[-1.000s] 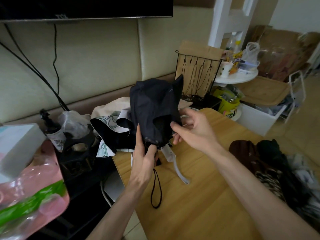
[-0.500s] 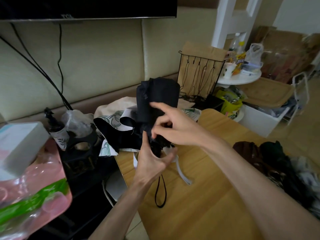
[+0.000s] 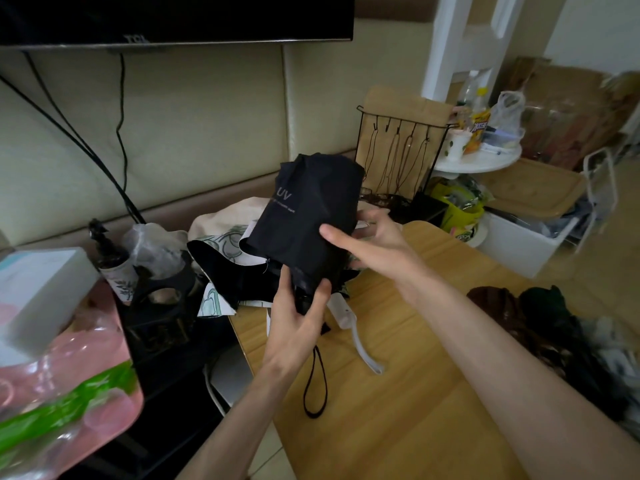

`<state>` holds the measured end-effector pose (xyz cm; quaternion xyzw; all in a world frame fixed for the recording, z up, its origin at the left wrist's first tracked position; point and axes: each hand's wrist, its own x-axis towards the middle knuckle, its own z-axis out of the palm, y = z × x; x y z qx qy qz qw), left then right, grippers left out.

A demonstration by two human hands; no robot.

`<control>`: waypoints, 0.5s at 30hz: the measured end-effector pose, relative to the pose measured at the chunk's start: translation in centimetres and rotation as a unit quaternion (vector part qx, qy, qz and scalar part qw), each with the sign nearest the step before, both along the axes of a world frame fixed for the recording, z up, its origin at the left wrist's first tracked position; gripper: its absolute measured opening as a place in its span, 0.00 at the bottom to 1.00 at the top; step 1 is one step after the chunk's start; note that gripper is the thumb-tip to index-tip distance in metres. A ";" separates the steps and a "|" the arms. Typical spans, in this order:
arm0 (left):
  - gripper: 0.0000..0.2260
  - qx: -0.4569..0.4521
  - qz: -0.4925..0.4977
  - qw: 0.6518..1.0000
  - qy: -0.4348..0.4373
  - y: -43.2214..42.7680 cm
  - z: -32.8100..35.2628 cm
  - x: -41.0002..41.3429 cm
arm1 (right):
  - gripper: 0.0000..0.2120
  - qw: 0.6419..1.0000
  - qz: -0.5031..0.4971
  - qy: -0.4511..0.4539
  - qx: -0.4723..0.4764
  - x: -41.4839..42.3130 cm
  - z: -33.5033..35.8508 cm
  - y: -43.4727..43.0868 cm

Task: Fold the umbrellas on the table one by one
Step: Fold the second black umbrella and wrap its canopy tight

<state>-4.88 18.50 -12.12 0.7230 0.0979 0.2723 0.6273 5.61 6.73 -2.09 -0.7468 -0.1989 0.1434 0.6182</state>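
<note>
Black umbrella (image 3: 311, 216), "UV" printed on canopy; smaller line beneath too blurred to read. Held upright above far edge of worktop (image 3: 398, 393). Left hand (image 3: 298, 317) clenched round its lower end. Right hand (image 3: 374, 244) clasps canopy's side, thumb across front, fingers apparently behind.

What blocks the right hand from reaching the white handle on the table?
Likely yes: the white handle lies bare on the table just below the right hand, though that hand holds the black umbrella.

Handle of black umbrella (image 3: 311, 216) hidden inside left hand (image 3: 298, 320), print under UV unreadable, clothes pile (image 3: 547, 320) blurred
</note>
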 end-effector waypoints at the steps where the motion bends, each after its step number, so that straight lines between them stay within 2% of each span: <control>1: 0.24 0.014 -0.008 1.000 0.004 -0.2 0.1 -0.2 | 0.20 0.999 0.005 0.021 0.032 -0.3 -0.2 0.5; 5: 0.30 0.121 -0.029 0.992 0.017 -0.8 -0.2 -0.4 | 0.29 0.986 -0.098 0.060 0.122 -0.7 -0.5 2.5; 9: 0.54 0.100 -0.007 0.995 -0.011 -1.0 -0.3 -0.2 | 0.29 0.968 -0.157 0.069 0.184 -0.7 -1.2 3.0; 11: 0.61 0.094 0.015 0.995 -0.031 -1.2 -0.2 -0.3 | 0.29 0.960 -0.176 0.072 0.203 -0.6 -1.4 3.1; 13: 0.60 0.155 0.043 0.987 -0.020 -1.6 -0.1 -0.5 | 0.31 0.958 -0.202 0.052 0.199 -0.5 -1.5 3.3; 15: 0.55 0.228 0.081 0.970 0.008 -2.0 -0.2 -0.7 | 0.32 0.958 -0.224 0.026 0.178 -0.8 -1.6 3.7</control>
